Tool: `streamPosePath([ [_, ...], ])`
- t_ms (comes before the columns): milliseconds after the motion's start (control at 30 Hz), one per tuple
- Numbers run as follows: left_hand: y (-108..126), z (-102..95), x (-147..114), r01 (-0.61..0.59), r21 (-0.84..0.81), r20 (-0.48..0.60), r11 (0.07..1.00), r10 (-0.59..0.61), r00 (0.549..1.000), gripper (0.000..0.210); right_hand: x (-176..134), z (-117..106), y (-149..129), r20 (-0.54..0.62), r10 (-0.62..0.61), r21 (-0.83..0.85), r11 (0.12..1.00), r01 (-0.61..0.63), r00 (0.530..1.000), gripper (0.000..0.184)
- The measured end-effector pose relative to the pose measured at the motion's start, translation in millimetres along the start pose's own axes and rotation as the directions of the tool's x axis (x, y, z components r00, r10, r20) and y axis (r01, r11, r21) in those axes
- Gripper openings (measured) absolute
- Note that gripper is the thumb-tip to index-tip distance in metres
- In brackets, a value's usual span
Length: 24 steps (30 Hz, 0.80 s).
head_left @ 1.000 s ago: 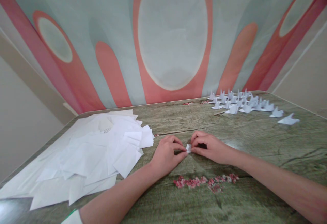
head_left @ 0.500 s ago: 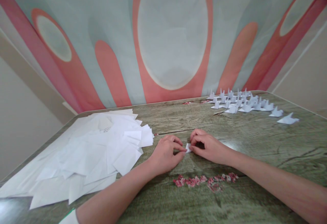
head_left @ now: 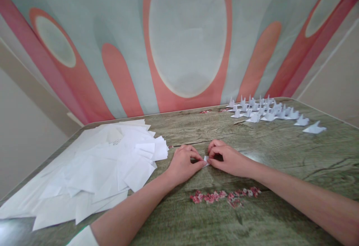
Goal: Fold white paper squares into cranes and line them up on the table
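Observation:
Between my hands, at the middle of the table, is a small folded piece of white paper (head_left: 206, 159), mostly covered by my fingertips. My left hand (head_left: 185, 164) pinches its left side with thumb and forefinger. From the other side my right hand (head_left: 224, 158) grips the paper's right edge, its fingers curled. A large heap of white paper sheets (head_left: 92, 171) lies to the left of my left hand. Several folded white paper cranes (head_left: 269, 115) stand in rows at the far right of the table.
The wood-grain table (head_left: 280, 208) has a printed strip of pink blossoms (head_left: 211, 197) in front of my hands. Behind its far edge rises a wall covering (head_left: 187, 40) with coral and grey-green shapes.
My left thumb has moved up against the forefinger at the paper, covering more of it. My right hand stays almost where it was. The whole view has shifted slightly.

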<state>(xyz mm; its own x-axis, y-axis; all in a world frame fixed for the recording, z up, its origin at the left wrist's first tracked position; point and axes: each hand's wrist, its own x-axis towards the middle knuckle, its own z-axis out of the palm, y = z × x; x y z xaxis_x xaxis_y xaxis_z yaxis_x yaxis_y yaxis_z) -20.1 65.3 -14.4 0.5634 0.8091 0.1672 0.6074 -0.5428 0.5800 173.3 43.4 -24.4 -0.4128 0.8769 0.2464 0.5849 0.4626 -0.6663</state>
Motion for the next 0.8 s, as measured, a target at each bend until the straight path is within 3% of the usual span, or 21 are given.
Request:
streamPosePath([
  [800, 0.7, -5.6, 2.1, -0.028, 0.0, 0.058, 1.0, 0.028, 0.998, 0.012, 1.8, -0.3, -3.4, -0.011, 0.01, -0.03, 0.999, -0.01, 1.0, 0.009],
])
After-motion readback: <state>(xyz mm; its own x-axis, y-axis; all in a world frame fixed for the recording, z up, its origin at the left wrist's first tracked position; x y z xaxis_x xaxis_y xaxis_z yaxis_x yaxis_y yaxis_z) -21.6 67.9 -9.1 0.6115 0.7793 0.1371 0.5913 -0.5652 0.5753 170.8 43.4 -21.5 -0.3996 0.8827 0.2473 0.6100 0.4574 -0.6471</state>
